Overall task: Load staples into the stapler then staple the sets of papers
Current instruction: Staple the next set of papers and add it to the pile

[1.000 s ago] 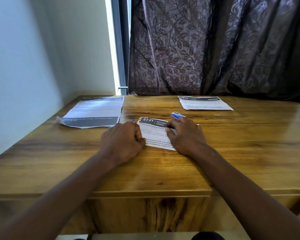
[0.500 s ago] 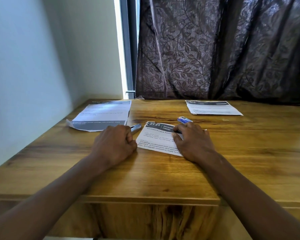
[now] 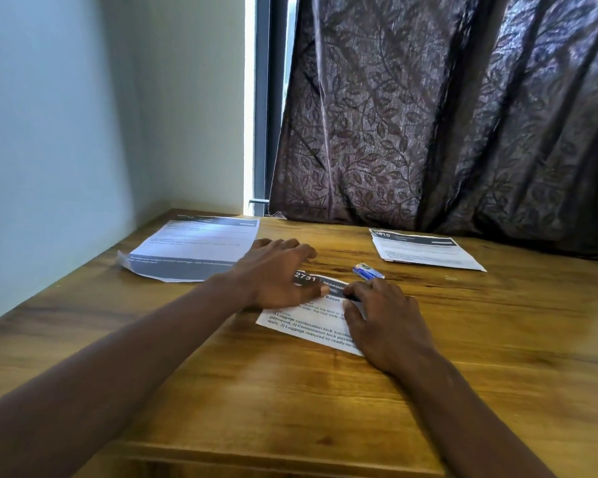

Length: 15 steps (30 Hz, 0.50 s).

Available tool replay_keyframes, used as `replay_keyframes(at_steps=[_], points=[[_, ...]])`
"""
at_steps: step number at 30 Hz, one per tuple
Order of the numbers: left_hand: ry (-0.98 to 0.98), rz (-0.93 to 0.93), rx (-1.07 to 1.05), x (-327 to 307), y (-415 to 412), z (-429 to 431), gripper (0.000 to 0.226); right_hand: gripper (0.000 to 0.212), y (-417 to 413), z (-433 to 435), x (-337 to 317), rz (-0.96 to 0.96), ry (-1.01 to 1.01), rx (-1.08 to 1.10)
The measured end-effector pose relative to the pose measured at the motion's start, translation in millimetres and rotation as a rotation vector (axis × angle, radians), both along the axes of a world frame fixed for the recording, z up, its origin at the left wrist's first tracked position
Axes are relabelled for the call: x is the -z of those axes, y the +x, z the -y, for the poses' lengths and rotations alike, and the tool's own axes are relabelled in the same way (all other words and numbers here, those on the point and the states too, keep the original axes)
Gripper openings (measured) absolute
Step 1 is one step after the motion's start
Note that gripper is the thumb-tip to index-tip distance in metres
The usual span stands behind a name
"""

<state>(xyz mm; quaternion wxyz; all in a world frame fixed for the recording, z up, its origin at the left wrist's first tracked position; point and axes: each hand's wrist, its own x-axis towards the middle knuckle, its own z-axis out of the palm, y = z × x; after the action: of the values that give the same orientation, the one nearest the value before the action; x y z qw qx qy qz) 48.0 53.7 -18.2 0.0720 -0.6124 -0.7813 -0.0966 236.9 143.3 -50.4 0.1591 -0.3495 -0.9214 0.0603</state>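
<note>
The left arm (image 3: 135, 357) and the right arm (image 3: 463, 408) reach forward, bare. The left hand (image 3: 277, 274) is palm down, fingers stretched forward and slightly spread, thumb angled toward the right hand (image 3: 384, 319). The right hand lies palm down just beside it, fingers bent.

**Left grip opened, crossed onto paper**

The left grip (image 3: 273, 276) uncurled from its fist, slid forward toward the right grip (image 3: 385, 317), and laid straight fingers over a corner of the paper (image 3: 308, 324), thumb just beside the right grip.
</note>
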Motion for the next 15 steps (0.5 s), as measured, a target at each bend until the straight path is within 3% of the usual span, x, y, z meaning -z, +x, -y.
replay_keyframes(at_steps=[4,15], points=[[-0.108,-0.005,0.009,13.5,-14.6,-17.7,0.085,0.039,-0.4,-2.0,2.2,0.007,0.044,-0.010],[0.101,0.227,0.109,16.1,-21.6,-19.2,0.044,0.039,0.5,1.9,-0.8,0.033,0.086,-0.025]])
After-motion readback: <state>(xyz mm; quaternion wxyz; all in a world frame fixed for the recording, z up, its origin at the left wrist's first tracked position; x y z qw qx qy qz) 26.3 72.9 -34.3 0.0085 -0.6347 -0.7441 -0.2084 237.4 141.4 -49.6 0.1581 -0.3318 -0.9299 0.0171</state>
